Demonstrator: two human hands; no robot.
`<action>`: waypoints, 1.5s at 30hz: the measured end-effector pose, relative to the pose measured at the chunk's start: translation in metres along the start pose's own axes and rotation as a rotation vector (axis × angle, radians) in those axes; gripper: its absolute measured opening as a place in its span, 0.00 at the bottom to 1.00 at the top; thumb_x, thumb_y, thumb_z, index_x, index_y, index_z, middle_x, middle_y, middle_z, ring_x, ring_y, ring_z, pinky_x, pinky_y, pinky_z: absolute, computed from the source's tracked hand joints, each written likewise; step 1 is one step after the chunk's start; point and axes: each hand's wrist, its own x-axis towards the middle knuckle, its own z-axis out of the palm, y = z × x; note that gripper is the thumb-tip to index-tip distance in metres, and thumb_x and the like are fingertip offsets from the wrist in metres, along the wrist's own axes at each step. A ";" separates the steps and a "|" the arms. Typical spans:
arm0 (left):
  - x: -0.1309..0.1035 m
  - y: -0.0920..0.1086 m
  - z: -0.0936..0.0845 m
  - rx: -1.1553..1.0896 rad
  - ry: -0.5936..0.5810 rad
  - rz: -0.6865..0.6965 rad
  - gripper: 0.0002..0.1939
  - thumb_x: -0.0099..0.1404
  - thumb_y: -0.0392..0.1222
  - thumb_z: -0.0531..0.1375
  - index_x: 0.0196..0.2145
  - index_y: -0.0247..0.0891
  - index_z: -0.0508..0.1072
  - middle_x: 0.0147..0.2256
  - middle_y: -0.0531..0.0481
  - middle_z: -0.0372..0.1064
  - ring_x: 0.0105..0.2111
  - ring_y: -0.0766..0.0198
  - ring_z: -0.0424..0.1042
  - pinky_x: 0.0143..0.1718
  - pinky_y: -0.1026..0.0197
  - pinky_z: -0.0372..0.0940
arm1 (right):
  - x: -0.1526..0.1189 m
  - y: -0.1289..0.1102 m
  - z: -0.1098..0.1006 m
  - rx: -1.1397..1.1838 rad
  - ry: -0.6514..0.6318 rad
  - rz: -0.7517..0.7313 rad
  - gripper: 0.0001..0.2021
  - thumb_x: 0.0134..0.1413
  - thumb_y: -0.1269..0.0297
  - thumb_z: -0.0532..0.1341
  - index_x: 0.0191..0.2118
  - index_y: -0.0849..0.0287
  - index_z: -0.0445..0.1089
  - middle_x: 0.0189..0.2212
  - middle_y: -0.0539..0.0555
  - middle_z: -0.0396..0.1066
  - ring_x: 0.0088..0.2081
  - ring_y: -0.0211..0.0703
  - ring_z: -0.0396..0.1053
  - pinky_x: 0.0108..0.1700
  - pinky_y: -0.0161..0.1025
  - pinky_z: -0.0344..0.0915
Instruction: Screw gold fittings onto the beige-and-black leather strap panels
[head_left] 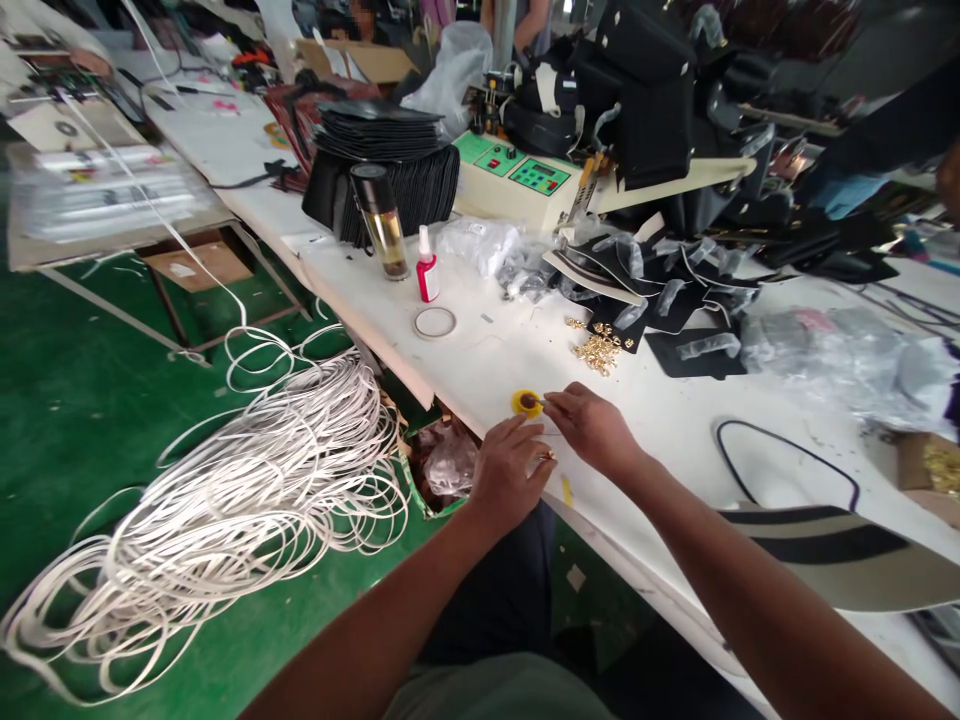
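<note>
My right hand [592, 428] is closed on a thin, dark stick-like tool, mostly hidden by the fingers. Its tip meets a small round yellow container [518, 406] with something dark inside. Close by, my left hand [511, 468] has its fingertips next to the container's near side. Between its thumb and a finger shows a small gold-coloured metal piece [549, 456], too small to make out fully. A pile of gold metal fittings [598, 350] lies farther back on the white table [495, 365].
A red bottle [427, 278], a tumbler [386, 235] and a ring-shaped roll [434, 322] stand to the left. Black pieces [694, 353] and a green-panelled machine [517, 180] lie behind. White cord [262, 470] is heaped on the floor. Other people work at the back.
</note>
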 end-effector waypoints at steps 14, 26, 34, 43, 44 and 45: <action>0.004 0.001 0.001 0.009 -0.017 -0.019 0.04 0.62 0.35 0.70 0.35 0.43 0.81 0.48 0.45 0.81 0.60 0.44 0.73 0.61 0.36 0.67 | -0.003 -0.007 0.001 0.112 0.011 0.037 0.11 0.68 0.59 0.59 0.47 0.52 0.79 0.42 0.54 0.75 0.39 0.43 0.73 0.42 0.37 0.63; 0.004 -0.005 0.006 -0.176 0.091 -0.108 0.02 0.64 0.39 0.72 0.34 0.42 0.82 0.41 0.46 0.83 0.50 0.52 0.77 0.57 0.43 0.69 | -0.031 -0.019 -0.016 1.251 0.110 0.435 0.21 0.52 0.42 0.71 0.36 0.55 0.68 0.27 0.45 0.68 0.21 0.31 0.51 0.22 0.34 0.45; 0.004 -0.008 0.003 -0.282 0.141 -0.142 0.02 0.68 0.40 0.68 0.39 0.42 0.81 0.42 0.47 0.81 0.49 0.57 0.76 0.56 0.49 0.71 | -0.055 -0.025 -0.021 1.471 0.168 0.499 0.23 0.45 0.50 0.77 0.43 0.56 0.74 0.27 0.45 0.64 0.21 0.31 0.53 0.22 0.35 0.47; 0.003 -0.008 0.005 -0.285 0.157 -0.113 0.04 0.67 0.39 0.70 0.40 0.42 0.81 0.41 0.49 0.81 0.48 0.58 0.75 0.55 0.52 0.70 | -0.068 -0.023 -0.021 0.949 0.194 0.386 0.20 0.60 0.42 0.67 0.42 0.56 0.74 0.21 0.47 0.68 0.21 0.36 0.60 0.24 0.36 0.54; 0.003 -0.008 0.006 -0.285 0.155 -0.111 0.04 0.67 0.39 0.70 0.40 0.41 0.81 0.41 0.49 0.80 0.48 0.58 0.75 0.55 0.52 0.70 | -0.068 -0.024 -0.021 0.902 0.200 0.383 0.20 0.60 0.42 0.67 0.42 0.56 0.74 0.20 0.46 0.67 0.21 0.36 0.60 0.25 0.36 0.54; 0.003 -0.008 0.006 -0.284 0.151 -0.112 0.04 0.67 0.39 0.70 0.40 0.41 0.81 0.41 0.49 0.80 0.48 0.58 0.75 0.55 0.52 0.70 | -0.068 -0.024 -0.021 0.866 0.205 0.381 0.21 0.61 0.42 0.66 0.42 0.57 0.74 0.19 0.46 0.67 0.20 0.36 0.61 0.25 0.36 0.55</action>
